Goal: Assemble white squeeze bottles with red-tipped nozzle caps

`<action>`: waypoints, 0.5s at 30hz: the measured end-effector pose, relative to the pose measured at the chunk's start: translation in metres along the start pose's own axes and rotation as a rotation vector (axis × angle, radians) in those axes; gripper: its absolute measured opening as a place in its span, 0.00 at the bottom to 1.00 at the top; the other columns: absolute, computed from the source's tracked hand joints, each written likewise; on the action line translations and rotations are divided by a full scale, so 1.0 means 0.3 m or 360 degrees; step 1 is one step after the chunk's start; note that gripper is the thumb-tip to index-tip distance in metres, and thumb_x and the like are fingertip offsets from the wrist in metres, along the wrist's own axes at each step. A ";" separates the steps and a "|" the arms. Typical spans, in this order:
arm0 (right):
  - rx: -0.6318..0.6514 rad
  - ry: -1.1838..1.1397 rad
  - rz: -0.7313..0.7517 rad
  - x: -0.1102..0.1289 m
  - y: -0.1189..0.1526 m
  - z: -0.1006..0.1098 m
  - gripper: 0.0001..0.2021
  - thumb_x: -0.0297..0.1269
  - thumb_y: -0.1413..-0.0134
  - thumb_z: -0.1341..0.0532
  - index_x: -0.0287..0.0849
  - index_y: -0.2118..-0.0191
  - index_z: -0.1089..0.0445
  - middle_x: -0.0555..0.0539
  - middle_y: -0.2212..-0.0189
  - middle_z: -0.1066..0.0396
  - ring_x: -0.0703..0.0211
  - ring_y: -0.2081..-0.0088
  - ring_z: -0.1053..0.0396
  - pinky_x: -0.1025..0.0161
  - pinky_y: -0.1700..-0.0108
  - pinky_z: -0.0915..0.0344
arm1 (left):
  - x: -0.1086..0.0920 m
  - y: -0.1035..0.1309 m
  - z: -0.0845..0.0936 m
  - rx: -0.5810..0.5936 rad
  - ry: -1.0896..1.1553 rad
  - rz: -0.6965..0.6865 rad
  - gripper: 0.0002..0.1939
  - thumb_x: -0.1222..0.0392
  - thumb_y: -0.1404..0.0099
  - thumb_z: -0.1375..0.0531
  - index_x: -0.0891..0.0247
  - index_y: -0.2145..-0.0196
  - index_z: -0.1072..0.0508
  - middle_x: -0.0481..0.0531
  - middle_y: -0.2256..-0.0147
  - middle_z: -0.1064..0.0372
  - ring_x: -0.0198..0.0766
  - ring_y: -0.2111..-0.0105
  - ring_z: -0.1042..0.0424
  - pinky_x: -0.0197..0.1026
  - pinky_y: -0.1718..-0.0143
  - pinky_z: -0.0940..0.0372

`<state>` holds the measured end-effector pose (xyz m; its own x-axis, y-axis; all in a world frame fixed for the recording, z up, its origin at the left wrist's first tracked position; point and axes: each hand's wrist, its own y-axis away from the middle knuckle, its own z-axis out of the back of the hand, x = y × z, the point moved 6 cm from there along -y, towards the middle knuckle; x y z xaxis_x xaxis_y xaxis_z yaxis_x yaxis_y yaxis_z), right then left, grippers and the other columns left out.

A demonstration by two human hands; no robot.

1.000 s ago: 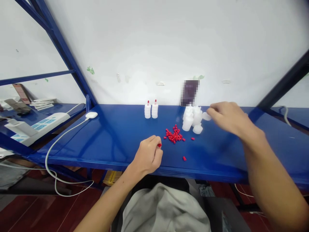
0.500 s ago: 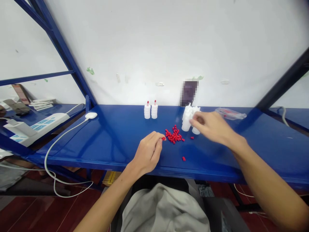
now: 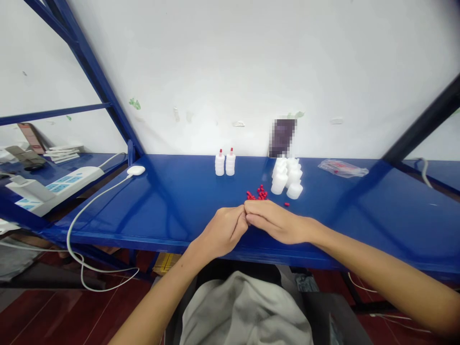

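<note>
My left hand (image 3: 224, 231) and my right hand (image 3: 278, 221) meet fingertip to fingertip over the front part of the blue table (image 3: 172, 191). Both are closed, and whatever sits between their fingers is hidden. Just behind them lies a pile of small red caps (image 3: 261, 193), its front part covered by my right hand. One loose red cap (image 3: 286, 204) is to the right. White bottles without red caps (image 3: 279, 183) stand in a group behind my right hand. Two white bottles with red tips (image 3: 219, 165) stand upright farther back, left of the group.
Against the wall leans a dark, pixelated object (image 3: 282, 138). A clear plastic bag (image 3: 343, 168) lies at the back right. On the left are a white round device (image 3: 135, 171) with a cable and a power strip (image 3: 68, 184). Blue frame posts flank the table.
My right hand has moved left and forward from the white bottles to meet my left hand. The red cap seen in my left fingers is now hidden.
</note>
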<state>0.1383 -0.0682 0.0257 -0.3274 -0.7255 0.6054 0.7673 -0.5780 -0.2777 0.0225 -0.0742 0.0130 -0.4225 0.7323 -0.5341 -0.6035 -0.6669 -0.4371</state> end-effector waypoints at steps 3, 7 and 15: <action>-0.0178 -0.0212 -0.0226 -0.045 0.010 0.051 0.20 0.44 0.28 0.61 0.45 0.73 0.52 0.54 0.77 0.47 0.63 0.75 0.48 0.63 0.71 0.46 | -0.002 0.001 -0.003 0.0019 -0.0102 -0.0004 0.09 0.65 0.29 0.54 0.61 0.67 0.39 0.45 0.73 0.38 0.33 0.75 0.41 0.37 0.71 0.45; -0.0219 0.0575 -0.0370 -0.087 0.029 0.125 0.17 0.42 0.31 0.54 0.44 0.72 0.46 0.50 0.74 0.40 0.60 0.73 0.43 0.61 0.68 0.47 | -0.002 0.003 0.016 -0.0096 -0.0177 0.0083 0.09 0.64 0.29 0.54 0.61 0.65 0.36 0.45 0.73 0.37 0.32 0.75 0.40 0.36 0.69 0.44; -0.0062 0.1094 -0.0431 -0.088 0.036 0.116 0.15 0.41 0.31 0.53 0.41 0.66 0.36 0.44 0.69 0.31 0.54 0.67 0.37 0.57 0.59 0.44 | 0.030 -0.007 0.016 -0.0150 -0.0234 0.0281 0.13 0.51 0.26 0.49 0.60 0.61 0.31 0.45 0.70 0.31 0.34 0.70 0.33 0.37 0.66 0.41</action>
<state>0.1745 -0.0423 0.0328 -0.7837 -0.6186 0.0564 0.5948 -0.7735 -0.2192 0.0168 -0.0656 0.0126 -0.6136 0.6111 -0.5001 -0.4489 -0.7910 -0.4157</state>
